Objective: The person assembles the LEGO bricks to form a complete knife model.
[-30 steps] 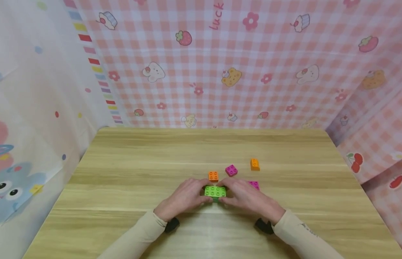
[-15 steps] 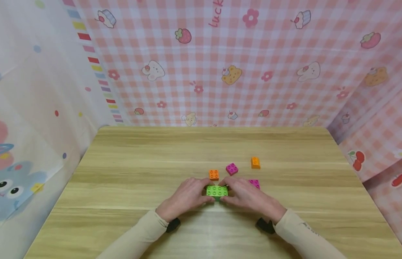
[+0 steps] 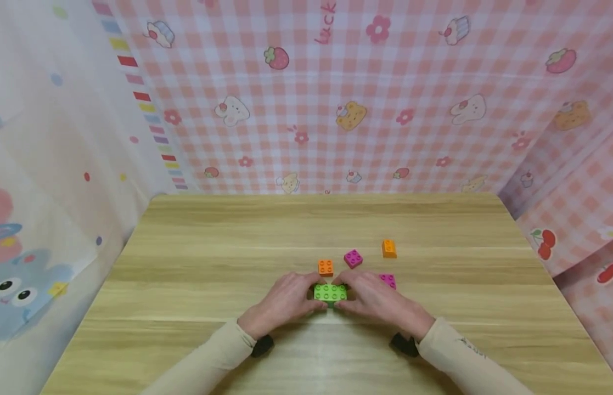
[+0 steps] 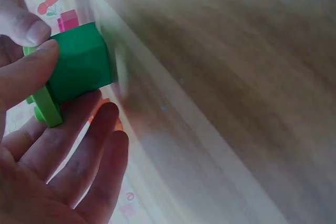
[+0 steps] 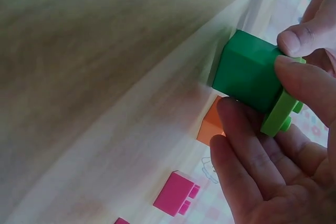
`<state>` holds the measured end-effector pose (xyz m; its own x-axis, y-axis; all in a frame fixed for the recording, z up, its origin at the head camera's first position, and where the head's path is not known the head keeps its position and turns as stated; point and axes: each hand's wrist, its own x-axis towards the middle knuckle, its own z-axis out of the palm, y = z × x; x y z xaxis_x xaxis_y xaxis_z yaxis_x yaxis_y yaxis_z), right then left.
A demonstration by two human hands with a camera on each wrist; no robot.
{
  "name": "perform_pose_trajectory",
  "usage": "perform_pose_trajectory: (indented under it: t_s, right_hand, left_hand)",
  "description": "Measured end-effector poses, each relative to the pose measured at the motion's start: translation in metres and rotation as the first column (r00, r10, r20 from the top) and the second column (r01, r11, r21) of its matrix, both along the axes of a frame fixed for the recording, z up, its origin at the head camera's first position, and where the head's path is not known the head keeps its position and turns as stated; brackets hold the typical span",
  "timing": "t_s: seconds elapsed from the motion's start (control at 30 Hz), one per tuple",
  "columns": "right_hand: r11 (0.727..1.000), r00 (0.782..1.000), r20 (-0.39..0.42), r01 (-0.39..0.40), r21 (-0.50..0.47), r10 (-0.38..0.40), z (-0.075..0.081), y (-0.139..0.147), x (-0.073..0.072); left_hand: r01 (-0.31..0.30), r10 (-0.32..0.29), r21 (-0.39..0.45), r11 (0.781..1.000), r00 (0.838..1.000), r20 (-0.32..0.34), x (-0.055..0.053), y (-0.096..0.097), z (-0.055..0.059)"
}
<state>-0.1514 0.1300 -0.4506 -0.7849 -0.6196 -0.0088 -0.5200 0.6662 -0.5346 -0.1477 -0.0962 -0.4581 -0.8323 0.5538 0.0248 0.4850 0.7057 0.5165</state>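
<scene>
A light green brick (image 3: 330,292) with two rows of studs sits on top of a dark green brick (image 4: 81,64) near the middle of the table. My left hand (image 3: 286,299) pinches the stack at its left end, thumb on the near side and fingers on the far side. At the right end my right hand (image 3: 377,299) pinches it the same way. In the right wrist view the light green brick (image 5: 281,113) overhangs the dark green block, and both thumbs lie at the seam between them. Just beyond the hands stands an orange brick (image 3: 325,267).
On the wooden table (image 3: 212,247), a magenta brick (image 3: 353,258) lies behind the right hand. Another magenta brick (image 3: 388,281) is partly hidden by that hand. Farther back stands a second orange brick (image 3: 389,249). A pink checked cloth (image 3: 306,82) hangs behind the table.
</scene>
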Motion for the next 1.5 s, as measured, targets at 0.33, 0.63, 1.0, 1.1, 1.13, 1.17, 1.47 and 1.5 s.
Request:
perform_pose_trajectory:
  t_s: [0.33,0.63,1.0,1.1,1.13,1.17,1.47,1.5]
  right_hand:
    - [1.000,1.000,0.024,0.003,-0.020,-0.002,-0.006,-0.006,0.003]
    - [0.999,0.998,0.061,-0.001,-0.039,0.003,-0.002,-0.003,0.006]
    - [0.999,0.992,-0.126,0.002,-0.049,-0.008,0.007,0.009,-0.014]
    - [1.000,0.987,-0.158,-0.013,-0.010,0.011,0.004,0.006,-0.021]
    - [1.000,0.986,-0.164,-0.020,0.008,0.021,0.004,0.005,-0.023]
    - [0.999,0.985,-0.169,-0.029,0.025,0.032,0.003,0.004,-0.026]
    - [0.985,0.982,-0.154,-0.090,0.144,0.113,0.000,-0.008,-0.046]
    - [0.983,0.981,-0.153,-0.095,0.154,0.119,-0.001,-0.009,-0.048]
  left_hand:
    - [0.005,-0.014,0.091,0.996,0.995,0.097,0.004,-0.013,-0.006]
    - [-0.005,-0.013,0.142,0.990,0.992,0.124,0.009,-0.025,-0.005]
    - [-0.028,0.015,0.131,0.991,0.994,0.105,0.010,-0.027,-0.004]
    - [-0.036,0.024,0.131,0.991,0.995,0.097,0.010,-0.028,-0.005]
    - [-0.038,0.026,0.130,0.991,0.995,0.096,0.010,-0.028,-0.005]
    - [-0.040,0.028,0.130,0.991,0.995,0.094,0.010,-0.028,-0.005]
    - [-0.049,0.034,0.137,0.989,0.994,0.105,0.007,-0.029,-0.006]
    - [-0.049,0.034,0.137,0.989,0.994,0.107,0.007,-0.029,-0.006]
